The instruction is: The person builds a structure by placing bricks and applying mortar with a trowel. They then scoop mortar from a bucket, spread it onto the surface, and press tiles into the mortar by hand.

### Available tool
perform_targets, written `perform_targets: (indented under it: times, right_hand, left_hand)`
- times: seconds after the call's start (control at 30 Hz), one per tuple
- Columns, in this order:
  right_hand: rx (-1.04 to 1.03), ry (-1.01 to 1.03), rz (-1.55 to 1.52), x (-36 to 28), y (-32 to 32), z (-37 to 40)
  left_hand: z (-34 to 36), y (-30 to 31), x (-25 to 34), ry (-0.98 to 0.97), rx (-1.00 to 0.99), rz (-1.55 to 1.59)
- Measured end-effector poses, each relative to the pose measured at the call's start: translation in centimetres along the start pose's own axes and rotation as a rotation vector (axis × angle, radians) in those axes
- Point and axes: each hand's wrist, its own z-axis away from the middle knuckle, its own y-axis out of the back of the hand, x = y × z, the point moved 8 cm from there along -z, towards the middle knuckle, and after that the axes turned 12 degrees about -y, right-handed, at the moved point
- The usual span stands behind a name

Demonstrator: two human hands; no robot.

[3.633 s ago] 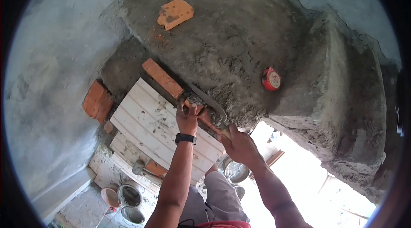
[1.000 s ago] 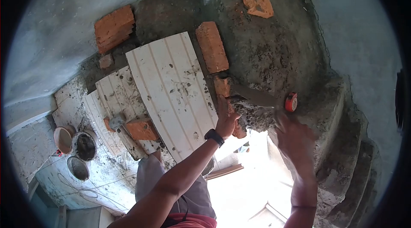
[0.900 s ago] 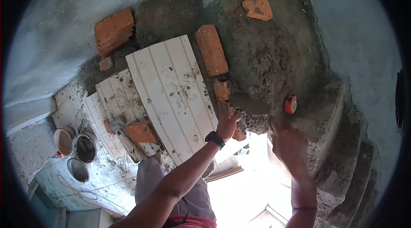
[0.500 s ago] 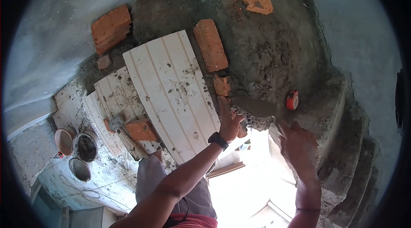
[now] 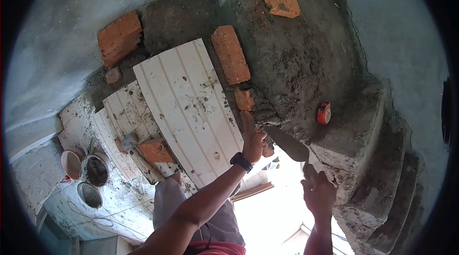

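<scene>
My right hand (image 5: pixel 319 192) is wrapped round the handle of a trowel (image 5: pixel 288 144), whose blade points up and left toward the mortar edge. Close to the blade tip, my left hand (image 5: pixel 252 138), with a dark watch at the wrist, has its fingers stretched out over the edge by a small brick piece (image 5: pixel 244 99). Wet mortar (image 5: pixel 264 108) lies beside that piece. A long brick (image 5: pixel 230 55) stands farther up in line with it. The red tape measure (image 5: pixel 323 113) rests on the rough surface to the right.
White ribbed panels (image 5: pixel 189 106) cover the middle left, with a hammer (image 5: pixel 128 143) and a brick (image 5: pixel 157 150) on them. Stacked bricks (image 5: pixel 119 38) sit upper left, a broken brick (image 5: pixel 282 3) at the top. Buckets (image 5: pixel 95 170) stand lower left. Steps (image 5: pixel 382 190) descend at right.
My right hand and the trowel have moved down and slightly left, and the blade has tilted away from the mortar. My left hand has stayed near the same edge.
</scene>
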Motion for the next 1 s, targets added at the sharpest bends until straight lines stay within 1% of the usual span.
perform_targets:
  times: [0.07,0.1,0.13,0.17,0.2,0.23,0.27,0.3,0.33,0.37,0.4,0.43,0.5,0.57,0.63,0.7,0.73,0.8,0.9,0.93,0.97,1.0]
  right_hand:
    - [0.042,0.0,-0.101,-0.7,-1.8,-0.6]
    - [0.066,0.009,-0.146,-1.1,-2.1,-1.2]
    - [0.069,0.002,-0.155,-1.5,-1.9,-1.9]
    - [0.079,0.05,-0.123,-2.5,-1.5,-2.7]
    - [0.086,0.098,-0.089,-3.4,-1.2,-3.3]
    - [0.084,0.093,-0.092,-3.9,-0.8,-4.1]
    - [0.084,0.132,-0.07,-4.7,-0.3,-4.6]
    - [0.082,0.168,-0.05,-5.3,0.2,-4.7]
    - [0.07,0.158,-0.015,-5.2,1.1,-4.6]
    - [0.073,0.159,-0.018,-5.0,2.4,-4.1]
    - [0.062,0.142,-0.03,-4.4,3.6,-3.6]
    - [0.049,0.123,-0.041,-3.9,4.4,-3.3]
    - [0.017,0.08,-0.022,-3.6,4.0,-3.8]
    - [0.07,0.149,0.112,-4.5,2.4,-4.9]
    - [0.103,0.152,0.118,-4.3,3.7,-5.1]
    - [0.038,0.113,0.079,-3.8,5.4,-4.0]
    - [0.035,0.107,0.072,-3.8,4.4,-4.4]
    - [0.072,0.15,0.058,-3.7,2.2,-5.1]
    - [0.049,0.118,-0.03,-3.6,2.9,-4.7]
    - [0.043,0.115,-0.073,-3.6,3.4,-4.4]
    - [0.033,0.109,-0.083,-3.7,2.5,-4.6]
    - [0.041,0.128,-0.08,-4.1,1.6,-5.2]
  left_hand:
    - [1.0,0.8,-2.8,0.09,0.005,0.05]
    - [1.1,0.7,-3.2,0.136,0.004,0.073]
    - [1.1,0.4,-3.3,0.135,-0.006,0.068]
    - [0.8,-0.6,-1.0,0.084,-0.004,0.18]
    - [0.8,-1.1,-0.3,0.037,-0.001,0.294]
    - [0.6,-1.2,-0.1,0.041,-0.004,0.292]
    - [0.7,-1.2,-1.3,0.103,-0.032,0.32]
    - [0.8,-1.7,-0.9,0.168,-0.06,0.348]
    - [0.8,-2.5,-0.2,0.171,-0.065,0.345]
    - [0.2,-3.9,4.1,0.058,0.005,0.345]
    - [0.0,-4.4,7.1,-0.053,0.081,0.344]
    - [0.2,-3.9,5.5,-0.05,0.084,0.343]
    - [0.6,-2.4,1.2,0.042,0.098,0.263]
    - [0.8,-2.3,2.2,0.029,0.081,0.241]
    - [0.3,-2.3,2.5,-0.003,0.061,0.222]
    - [0.8,-1.3,1.2,0.136,0.143,0.27]
    - [1.0,-1.1,1.0,0.14,0.137,0.264]
    - [0.9,-1.8,2.6,0.039,0.086,0.154]
    - [0.4,-1.2,1.3,0.109,-0.014,0.108]
    - [-0.2,-1.1,1.9,-0.089,0.027,0.047]
    - [-0.1,-1.1,2.4,-0.08,0.022,0.036]
    - [-0.2,-1.8,3.0,-0.027,0.014,0.075]
